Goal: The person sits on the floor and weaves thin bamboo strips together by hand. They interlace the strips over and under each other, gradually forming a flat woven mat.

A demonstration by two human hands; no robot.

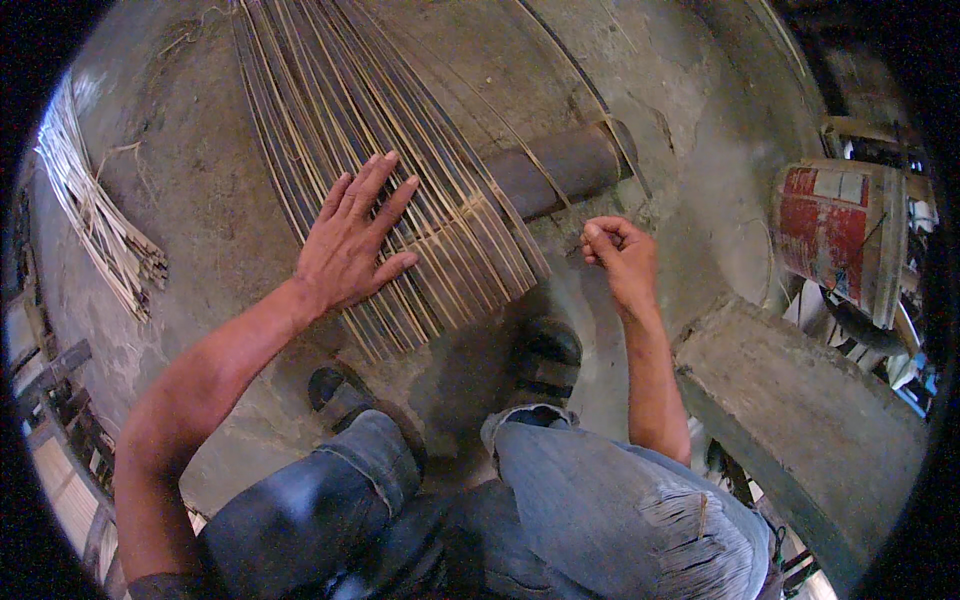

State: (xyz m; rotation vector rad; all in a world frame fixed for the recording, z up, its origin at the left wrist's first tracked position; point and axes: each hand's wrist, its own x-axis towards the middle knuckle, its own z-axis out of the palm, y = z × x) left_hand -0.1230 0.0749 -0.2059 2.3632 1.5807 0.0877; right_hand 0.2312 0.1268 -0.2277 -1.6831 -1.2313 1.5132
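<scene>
Many long, thin cane-like strips (350,120) run side by side from the far edge toward me. They pass over a dark round log or pipe (560,170) lying crosswise on the floor, and their near ends form a woven-looking band (470,265). My left hand (350,235) lies flat across the strips, fingers spread. To the right, just off the band's edge, my right hand (622,258) is closed in a pinch; whatever is between its fingertips is too small to make out. Two separate strips (540,160) cross the log's right part, one ending near my right fingers.
A bundle of pale strips (110,220) lies on the concrete floor at the left. On the right stand a worn red-and-white bucket (825,225) and a low concrete ledge (800,400). My sandalled feet (345,390) are close below the band.
</scene>
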